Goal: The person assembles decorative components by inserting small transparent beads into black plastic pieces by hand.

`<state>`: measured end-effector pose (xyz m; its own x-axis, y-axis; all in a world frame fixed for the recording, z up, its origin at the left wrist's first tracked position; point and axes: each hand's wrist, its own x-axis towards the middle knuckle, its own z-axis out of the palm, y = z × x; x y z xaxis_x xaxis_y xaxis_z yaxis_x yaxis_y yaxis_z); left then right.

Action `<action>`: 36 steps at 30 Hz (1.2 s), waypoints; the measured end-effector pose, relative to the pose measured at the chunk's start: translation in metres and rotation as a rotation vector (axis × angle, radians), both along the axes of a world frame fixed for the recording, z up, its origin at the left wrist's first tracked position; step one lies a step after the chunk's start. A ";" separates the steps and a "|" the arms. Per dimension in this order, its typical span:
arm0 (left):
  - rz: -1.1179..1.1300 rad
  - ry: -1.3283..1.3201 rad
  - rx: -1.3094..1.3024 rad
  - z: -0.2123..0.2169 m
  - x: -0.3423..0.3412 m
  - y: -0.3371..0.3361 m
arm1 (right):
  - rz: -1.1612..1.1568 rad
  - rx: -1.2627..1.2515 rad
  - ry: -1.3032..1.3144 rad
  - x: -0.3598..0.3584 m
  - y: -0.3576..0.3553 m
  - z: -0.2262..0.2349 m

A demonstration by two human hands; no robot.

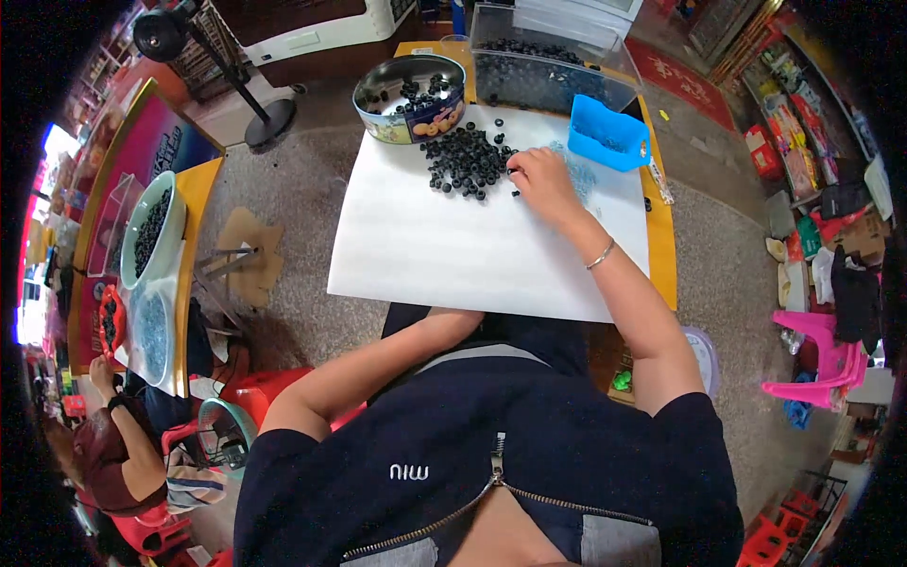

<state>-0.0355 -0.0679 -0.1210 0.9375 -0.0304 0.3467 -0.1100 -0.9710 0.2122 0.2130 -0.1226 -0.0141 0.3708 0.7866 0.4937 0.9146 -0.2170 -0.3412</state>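
Observation:
My right hand reaches over the white sheet on the table, thumb and fingertips pinched together on a small black round part at the right edge of a pile. The pile of black round parts lies loose on the sheet, a few strays around it. Just right of my right hand, small clear bluish pieces are spread out, partly covered by the hand. My left hand goes under the near edge of the table, its fingers hidden.
Behind the pile stand a round tin with black parts and a clear bin full of them. A blue scoop-like tray sits at the right. Leftward, another person's arm is at a second table holding a bowl. A fan stands beyond.

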 end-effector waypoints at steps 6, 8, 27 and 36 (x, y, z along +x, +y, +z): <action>-0.088 0.209 -0.239 0.018 -0.007 0.008 | 0.034 0.056 0.004 -0.004 0.017 -0.002; -0.112 0.142 -0.140 0.021 -0.006 0.012 | 0.059 0.058 0.010 -0.003 0.011 -0.001; 0.039 0.088 -0.719 0.132 -0.036 0.075 | -0.057 -0.071 -0.061 0.012 0.046 -0.009; 0.113 -0.168 -0.468 0.098 0.082 0.085 | -0.183 0.068 0.383 -0.002 -0.100 0.047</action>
